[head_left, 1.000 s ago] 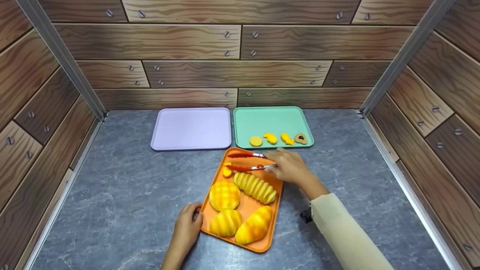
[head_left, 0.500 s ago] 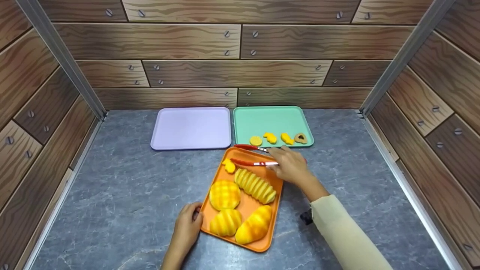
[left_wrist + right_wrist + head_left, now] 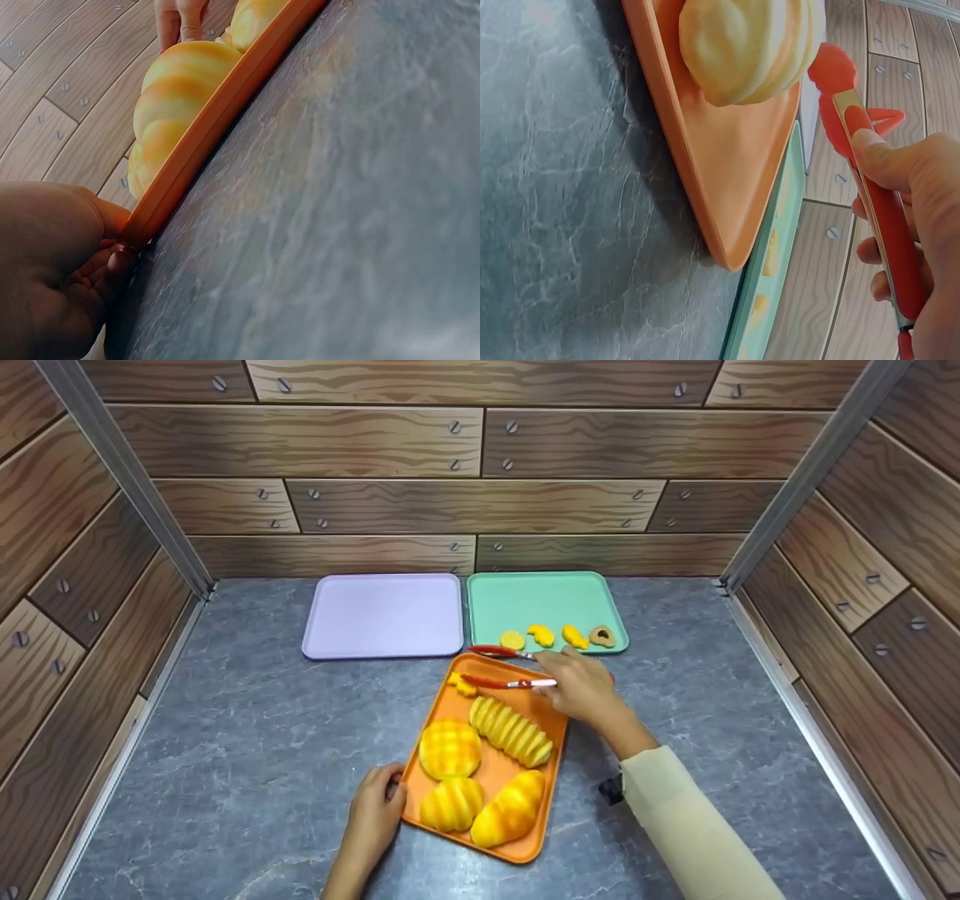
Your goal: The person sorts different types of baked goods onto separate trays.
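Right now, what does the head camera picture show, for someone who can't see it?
A right hand holds red tongs that pinch a small yellow piece over an orange tray of four toy breads. The left hand grips the tray's near corner. Behind sit a lilac tray and a green tray with four small pieces.

Our right hand (image 3: 581,690) is bare, and behind it our right arm wears a long, smooth, pale cream sleeve (image 3: 694,829) that ends at the wrist. A small black piece (image 3: 610,789), a strap or mount we cannot make out clearly, shows beneath that wrist, just at the edge of the cuff. Our left hand (image 3: 373,819) is bare too, with short nails, and no sleeve, ring or watch shows on the part of that forearm we can see.
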A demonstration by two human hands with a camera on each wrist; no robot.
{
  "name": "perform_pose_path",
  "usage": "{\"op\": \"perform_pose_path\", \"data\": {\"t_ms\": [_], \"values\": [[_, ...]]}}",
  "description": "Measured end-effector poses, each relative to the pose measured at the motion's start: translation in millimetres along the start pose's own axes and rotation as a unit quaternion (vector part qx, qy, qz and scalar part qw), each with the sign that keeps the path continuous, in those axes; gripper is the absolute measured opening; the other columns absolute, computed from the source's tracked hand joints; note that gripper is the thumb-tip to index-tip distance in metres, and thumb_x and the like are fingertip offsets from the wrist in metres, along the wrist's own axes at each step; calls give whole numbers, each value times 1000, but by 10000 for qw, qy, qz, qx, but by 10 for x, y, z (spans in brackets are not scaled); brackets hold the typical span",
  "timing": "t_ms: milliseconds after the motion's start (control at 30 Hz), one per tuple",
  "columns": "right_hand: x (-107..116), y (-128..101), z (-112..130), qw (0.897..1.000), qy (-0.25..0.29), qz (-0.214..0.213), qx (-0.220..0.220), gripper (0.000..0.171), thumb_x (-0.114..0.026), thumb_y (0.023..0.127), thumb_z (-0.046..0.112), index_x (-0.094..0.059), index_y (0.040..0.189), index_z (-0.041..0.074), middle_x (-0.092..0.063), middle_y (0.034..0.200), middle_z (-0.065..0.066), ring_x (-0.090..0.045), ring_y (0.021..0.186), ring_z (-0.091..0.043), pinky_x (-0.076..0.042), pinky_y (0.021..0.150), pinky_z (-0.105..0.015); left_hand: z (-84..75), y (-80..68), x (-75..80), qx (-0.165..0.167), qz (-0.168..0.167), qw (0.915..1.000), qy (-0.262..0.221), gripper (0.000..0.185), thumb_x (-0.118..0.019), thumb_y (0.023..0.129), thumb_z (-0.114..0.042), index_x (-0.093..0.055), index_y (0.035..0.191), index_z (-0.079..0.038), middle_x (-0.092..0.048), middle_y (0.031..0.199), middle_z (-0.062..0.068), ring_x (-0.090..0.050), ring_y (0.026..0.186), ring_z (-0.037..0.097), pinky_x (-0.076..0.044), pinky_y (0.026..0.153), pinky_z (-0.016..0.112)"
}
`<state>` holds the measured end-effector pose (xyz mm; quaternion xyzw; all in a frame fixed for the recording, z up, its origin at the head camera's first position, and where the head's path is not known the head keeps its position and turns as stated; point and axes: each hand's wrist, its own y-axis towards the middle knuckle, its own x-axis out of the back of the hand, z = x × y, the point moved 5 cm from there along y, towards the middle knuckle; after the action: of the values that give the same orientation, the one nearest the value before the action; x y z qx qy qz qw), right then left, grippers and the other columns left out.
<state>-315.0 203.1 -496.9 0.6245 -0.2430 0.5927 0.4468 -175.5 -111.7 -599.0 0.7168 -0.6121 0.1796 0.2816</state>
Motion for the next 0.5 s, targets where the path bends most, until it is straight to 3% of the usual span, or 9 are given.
{"op": "perform_pose_path", "data": {"t_ms": [167,267,500], "values": [[26,-30,-48,9997,65,-199,-134,56,-76,89,33,-61,137,9,-64,136,-11,-59,124,-41,-50,98,-55,-1,4,-2,54,-65,10000,-26,21,-68,88,-1,-70,109,-3,-61,93,1,-52,82,10,-46,74,26],[12,-77,-90,9988,351,76,-346,59,-74,91,35,-58,141,9,-62,140,-12,-53,132,-41,-42,108,-58,-3,7,-3,-2,-82,10000,-41,21,-68,88,0,-70,109,-2,-61,93,2,-53,81,9,-47,73,26],[-34,-172,-175,9935,642,754,-557,61,-69,94,38,-53,147,11,-57,145,-13,-44,139,-43,-36,111,-62,-6,5,-3,11,-9,9999,-128,22,-69,88,-1,-70,109,-3,-62,94,3,-54,83,12,-47,74,27]]}}
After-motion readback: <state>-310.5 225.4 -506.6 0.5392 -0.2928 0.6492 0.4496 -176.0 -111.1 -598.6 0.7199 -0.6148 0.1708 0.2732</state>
